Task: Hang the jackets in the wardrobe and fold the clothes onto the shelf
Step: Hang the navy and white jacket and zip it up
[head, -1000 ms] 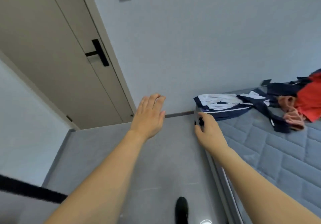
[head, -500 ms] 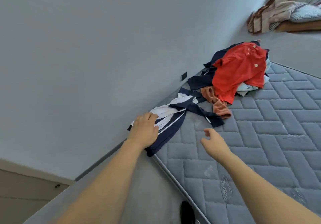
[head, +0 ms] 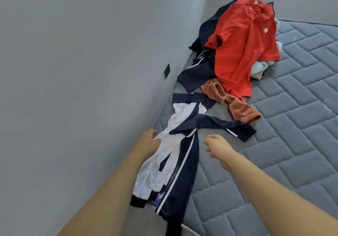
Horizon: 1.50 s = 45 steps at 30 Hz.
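Navy-and-white track jacket (head: 175,155) is lying along the grey quilted mattress (head: 274,162) edge by the wall. Left hand (head: 147,144) is resting on its white panel, closure unclear; right hand (head: 218,147) is hovering loosely open, empty. Best gathering collar and shoulders together before lifting, avoiding the trailing sleeve.

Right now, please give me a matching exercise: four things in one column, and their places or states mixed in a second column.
1. left hand
2. right hand
3. red shirt
4. orange towel

A. hovering open above the mattress
B. on top of the far clothes pile
C. touching the white and navy jacket
D. between the red shirt and the jacket

Pairs: 1-C, 2-A, 3-B, 4-D
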Each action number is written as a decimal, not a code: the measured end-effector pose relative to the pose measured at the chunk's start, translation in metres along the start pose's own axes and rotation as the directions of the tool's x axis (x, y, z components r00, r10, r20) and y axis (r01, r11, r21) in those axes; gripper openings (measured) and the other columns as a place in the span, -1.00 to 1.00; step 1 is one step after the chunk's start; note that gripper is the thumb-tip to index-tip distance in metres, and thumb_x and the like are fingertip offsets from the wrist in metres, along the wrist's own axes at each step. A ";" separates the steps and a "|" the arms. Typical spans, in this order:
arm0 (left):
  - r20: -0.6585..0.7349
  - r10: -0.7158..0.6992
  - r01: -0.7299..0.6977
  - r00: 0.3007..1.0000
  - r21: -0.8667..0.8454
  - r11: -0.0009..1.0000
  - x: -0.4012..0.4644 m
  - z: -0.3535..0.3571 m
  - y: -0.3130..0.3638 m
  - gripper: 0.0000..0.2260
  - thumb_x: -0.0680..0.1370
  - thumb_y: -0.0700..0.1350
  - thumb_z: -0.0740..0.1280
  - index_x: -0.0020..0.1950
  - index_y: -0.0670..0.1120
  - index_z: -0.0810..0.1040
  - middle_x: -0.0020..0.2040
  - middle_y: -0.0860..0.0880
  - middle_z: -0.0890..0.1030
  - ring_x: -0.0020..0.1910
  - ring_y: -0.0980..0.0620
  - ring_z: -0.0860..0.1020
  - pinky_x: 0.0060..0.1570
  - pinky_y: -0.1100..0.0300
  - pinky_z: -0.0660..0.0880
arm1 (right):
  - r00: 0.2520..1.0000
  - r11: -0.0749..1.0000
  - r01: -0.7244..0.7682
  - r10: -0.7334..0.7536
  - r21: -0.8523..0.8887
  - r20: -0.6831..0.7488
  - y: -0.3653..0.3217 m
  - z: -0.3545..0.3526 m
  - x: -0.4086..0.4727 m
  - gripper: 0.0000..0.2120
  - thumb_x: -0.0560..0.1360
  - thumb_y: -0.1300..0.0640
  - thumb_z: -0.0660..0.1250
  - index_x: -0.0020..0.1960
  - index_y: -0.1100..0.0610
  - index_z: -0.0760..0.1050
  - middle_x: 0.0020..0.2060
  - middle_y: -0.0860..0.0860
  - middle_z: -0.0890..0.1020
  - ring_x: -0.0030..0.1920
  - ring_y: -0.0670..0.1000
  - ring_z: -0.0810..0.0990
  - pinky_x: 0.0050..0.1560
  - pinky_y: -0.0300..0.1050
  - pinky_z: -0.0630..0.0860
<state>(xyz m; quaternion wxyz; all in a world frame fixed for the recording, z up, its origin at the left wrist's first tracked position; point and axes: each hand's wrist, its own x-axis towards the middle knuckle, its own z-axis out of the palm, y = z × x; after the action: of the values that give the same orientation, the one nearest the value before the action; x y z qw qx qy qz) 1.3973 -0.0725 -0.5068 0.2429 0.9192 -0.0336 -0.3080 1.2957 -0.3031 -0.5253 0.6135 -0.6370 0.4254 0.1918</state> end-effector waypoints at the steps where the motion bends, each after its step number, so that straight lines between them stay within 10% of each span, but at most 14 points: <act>1: 0.042 0.015 -0.015 0.999 -0.010 1.000 0.042 0.015 -0.009 -0.57 0.57 -0.05 0.28 0.44 -0.06 0.37 0.42 -0.05 0.41 0.32 -0.04 0.43 0.21 0.14 0.35 | 0.999 1.000 -0.012 0.013 0.012 -0.033 0.001 0.011 0.031 -0.81 0.54 0.14 0.24 0.15 0.06 0.41 -0.04 0.04 0.51 -0.10 0.06 0.45 -0.10 -0.05 0.40; 6: 0.100 -0.113 0.081 0.988 0.283 0.956 0.184 0.111 -0.052 -0.37 0.44 0.13 0.28 0.48 -0.02 0.29 0.40 -0.08 0.41 0.43 -0.17 0.29 0.47 -0.04 0.09 | 0.987 0.991 -0.127 0.131 0.041 -0.097 0.018 0.053 0.156 -0.51 0.55 0.11 0.29 0.44 0.08 0.25 -0.10 0.03 0.49 -0.12 0.03 0.44 -0.13 -0.07 0.42; 9: 0.114 0.068 -0.095 0.991 0.246 0.965 0.193 0.153 -0.061 -0.74 0.51 -0.02 0.25 0.14 -0.10 0.49 0.12 -0.11 0.56 0.13 -0.20 0.51 0.17 -0.03 0.43 | 0.968 0.972 -0.199 0.215 0.126 -0.129 0.013 0.066 0.200 -0.21 0.51 -0.06 0.38 0.57 -0.01 -0.01 0.09 0.03 0.50 0.09 0.10 0.50 0.02 0.05 0.48; 12: 0.453 0.285 -0.370 0.845 0.109 0.923 0.151 0.174 -0.066 -0.86 0.50 0.00 0.25 -0.08 -0.06 0.45 -0.05 -0.07 0.57 -0.02 -0.18 0.56 -0.10 0.04 0.50 | 0.949 0.967 -0.250 0.256 0.054 -0.182 0.008 0.084 0.225 0.11 0.36 -0.16 0.51 0.58 -0.03 -0.23 0.45 0.07 0.29 0.37 0.22 0.36 0.19 0.18 0.41; 15: 0.698 0.255 -0.374 0.669 0.021 0.927 0.134 0.163 -0.079 -0.80 0.36 0.09 0.23 -0.29 -0.04 0.41 -0.29 0.06 0.50 -0.22 -0.04 0.53 -0.33 0.15 0.39 | 0.952 0.927 -0.240 0.166 -0.289 -0.258 0.026 0.096 0.230 -0.29 0.45 0.12 0.38 0.47 0.16 0.08 0.30 0.18 0.43 0.13 0.17 0.46 0.07 0.00 0.43; 19: 0.306 -0.021 0.104 0.952 -0.260 0.960 0.190 0.138 -0.091 -0.80 0.47 -0.04 0.30 0.09 0.06 0.52 0.11 0.08 0.52 -0.05 0.05 0.53 0.03 0.05 0.53 | 0.922 0.979 -0.196 0.169 -0.045 -0.349 0.045 0.084 0.213 -0.83 0.47 0.30 0.15 0.03 0.17 0.41 -0.12 0.11 0.52 -0.26 0.04 0.42 -0.27 -0.11 0.34; 24: 0.382 -0.188 0.356 0.905 -0.435 0.827 0.201 0.152 -0.037 -0.39 0.49 -0.11 0.46 0.44 -0.03 0.23 0.29 -0.04 0.39 0.10 -0.07 0.45 -0.01 0.10 0.41 | 0.903 0.903 -0.199 0.321 0.381 -0.287 0.036 0.029 0.147 -0.79 0.49 0.29 0.23 -0.01 0.08 0.59 -0.20 0.13 0.68 -0.21 0.14 0.62 -0.16 -0.06 0.55; 30: 0.748 -0.013 0.641 0.663 -0.559 0.526 0.078 0.150 0.104 -0.69 0.49 -0.23 0.19 0.19 -0.20 0.54 0.06 -0.16 0.59 0.02 -0.15 0.56 0.08 -0.03 0.49 | 0.862 0.785 -0.105 0.379 0.610 -0.338 0.045 -0.065 -0.002 -0.84 0.41 0.21 0.15 -0.05 0.14 0.45 -0.13 0.15 0.49 -0.15 0.15 0.43 -0.08 0.02 0.41; 34: 0.848 0.187 0.632 0.495 -0.500 0.592 -0.059 0.140 0.200 -0.66 0.33 -0.21 0.18 0.09 -0.13 0.52 0.02 -0.12 0.52 0.01 -0.10 0.52 0.07 0.04 0.43 | 0.825 0.687 0.210 0.258 0.696 -0.504 0.079 -0.136 -0.143 -0.83 0.49 0.10 0.18 0.07 0.00 0.42 -0.02 0.06 0.55 -0.07 0.09 0.53 -0.05 -0.04 0.46; 38: 0.896 0.348 0.649 0.277 -0.441 0.620 -0.207 0.154 0.270 -0.64 0.38 -0.25 0.13 0.02 -0.19 0.65 -0.05 -0.18 0.66 -0.16 -0.17 0.65 -0.10 0.04 0.59 | 0.805 0.688 0.326 0.157 0.648 -0.572 0.143 -0.189 -0.295 -0.36 0.33 -0.34 0.46 0.34 -0.31 0.33 0.22 -0.16 0.54 0.21 0.02 0.59 0.26 0.09 0.51; 41: 0.905 0.353 0.624 0.236 -0.419 0.659 -0.329 0.177 0.308 -0.72 0.35 -0.26 0.16 -0.07 -0.20 0.62 -0.25 -0.11 0.61 -0.37 -0.04 0.57 -0.36 0.19 0.53 | 0.748 0.718 0.309 0.222 0.624 -0.626 0.209 -0.210 -0.402 -0.47 0.24 -0.04 0.56 0.17 -0.15 0.49 0.10 -0.02 0.65 0.05 0.06 0.68 0.14 0.09 0.60; 45: 0.918 0.388 0.531 0.081 -0.369 0.763 -0.504 0.212 0.331 -0.75 0.41 -0.26 0.15 -0.28 -0.25 0.62 -0.34 -0.10 0.61 -0.41 -0.03 0.60 -0.36 0.22 0.55 | 0.494 0.695 0.408 0.377 0.592 -0.783 0.314 -0.218 -0.526 -0.80 0.38 0.17 0.31 0.01 0.05 0.51 -0.11 0.05 0.64 -0.20 -0.02 0.62 -0.14 -0.06 0.56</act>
<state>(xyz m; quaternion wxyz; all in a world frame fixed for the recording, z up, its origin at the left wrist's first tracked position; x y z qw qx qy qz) 0.8956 -0.3481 -0.2219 0.4311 0.3104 -0.0309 -0.8467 0.6948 -0.3116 -0.2786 0.5099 -0.3527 0.7049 -0.3446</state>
